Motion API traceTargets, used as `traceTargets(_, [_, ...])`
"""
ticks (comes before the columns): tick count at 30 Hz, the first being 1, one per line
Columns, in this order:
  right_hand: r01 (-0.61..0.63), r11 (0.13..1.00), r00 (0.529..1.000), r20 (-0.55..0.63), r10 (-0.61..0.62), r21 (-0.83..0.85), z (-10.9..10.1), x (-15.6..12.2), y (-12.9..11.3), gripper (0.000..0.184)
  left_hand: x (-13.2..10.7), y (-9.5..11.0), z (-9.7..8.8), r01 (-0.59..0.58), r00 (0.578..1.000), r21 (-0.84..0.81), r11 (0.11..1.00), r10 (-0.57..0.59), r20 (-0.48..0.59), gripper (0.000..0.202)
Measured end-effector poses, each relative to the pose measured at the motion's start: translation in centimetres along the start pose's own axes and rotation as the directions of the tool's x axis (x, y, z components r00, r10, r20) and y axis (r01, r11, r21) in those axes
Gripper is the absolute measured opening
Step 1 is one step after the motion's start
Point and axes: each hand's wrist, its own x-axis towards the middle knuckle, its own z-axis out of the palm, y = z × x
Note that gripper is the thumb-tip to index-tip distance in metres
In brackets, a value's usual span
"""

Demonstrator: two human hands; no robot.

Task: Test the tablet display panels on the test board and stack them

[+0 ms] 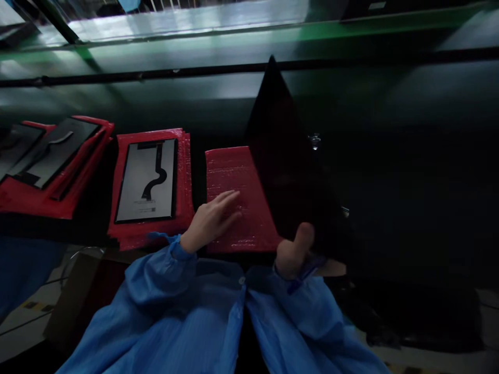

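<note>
My right hand (298,249) grips a large dark flat display panel (290,166) by its near edge, thumb on the dark face. The panel is tilted up and covers the right part of a red bubble-wrap bag (234,171). Over that bag rests my left hand (214,215), fingers stretched out and holding nothing; whether it presses on the bag I cannot tell. A dark blue strip (306,271) shows by my right wrist. To the left, a display panel with a black ribbon cable (136,179) lies on stacked red bubble-wrap bags (183,182).
At the far left, more panels (58,145) lie on red bags (62,205). A dark bar (156,75) runs across the back of the bench. Small shiny metal parts (315,140) sit right of the raised panel. A cardboard box (74,296) stands below, at left.
</note>
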Motion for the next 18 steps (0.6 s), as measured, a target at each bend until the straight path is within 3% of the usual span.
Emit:
traceTargets(1, [-0.055, 0.998, 0.982, -0.179, 0.057, 0.015, 1.1, 0.1, -0.8, 0.044, 0.7, 0.1, 0.3, 0.028, 0.994, -0.194, 0.981, -0.048, -0.097, 0.046])
traceTargets(2, [-0.107, 0.993, 0.933, -0.342, 0.116, 0.043, 2.1, 0.2, -1.7, 0.042, 1.2, 0.3, 0.6, 0.055, 0.976, -0.381, 0.923, -0.131, -0.176, 0.046])
traceTargets(3, [-0.132, 0.987, 0.901, -0.405, 0.156, 0.086, 3.0, 0.2, -2.5, 0.041, 1.7, 0.5, 0.8, 0.075, 0.947, -0.53, 0.845, -0.227, -0.227, 0.047])
traceTargets(4, [-0.138, 0.982, 0.897, -0.403, 0.179, 0.128, 3.6, 0.2, -3.1, 0.041, 1.9, 0.7, 0.9, 0.09, 0.917, -0.632, 0.77, -0.312, -0.25, 0.047])
traceTargets(6, [-0.127, 0.974, 0.95, -0.259, 0.174, 0.188, 3.7, 0.2, -3.7, 0.04, 2.1, 0.8, 0.4, 0.096, 0.871, -0.726, 0.681, -0.41, -0.27, 0.044])
traceTargets(8, [-0.104, 0.969, 0.991, -0.06, 0.12, 0.225, 2.1, 0.5, -3.6, 0.043, 2.2, 0.6, -0.9, 0.081, 0.855, -0.777, 0.624, -0.445, -0.268, 0.043])
traceTargets(10, [-0.105, 0.959, 0.989, 0.133, 0.072, 0.262, -0.8, 1.3, -2.7, 0.046, 2.6, 0.0, -2.6, 0.098, 0.85, -0.854, 0.51, -0.489, -0.195, 0.041])
traceTargets(12, [-0.116, 0.966, 0.971, 0.23, 0.061, 0.233, -4.2, 2.8, -1.0, 0.039, 3.4, -0.8, -4.3, 0.111, 0.832, -0.916, 0.385, -0.54, -0.126, 0.032])
traceTargets(15, [-0.061, 0.989, 0.996, 0.063, 0.069, -0.132, -8.7, 5.7, 2.6, 0.019, 4.9, -1.6, -6.0, 0.072, 0.82, -0.938, 0.34, -0.555, -0.138, 0.015])
traceTargets(18, [0.013, 0.889, 0.997, 0.075, 0.024, -0.457, -11.1, 7.9, 6.0, 0.023, 6.3, -1.8, -6.5, 0.044, 0.801, -0.929, 0.367, -0.568, -0.187, 0.014])
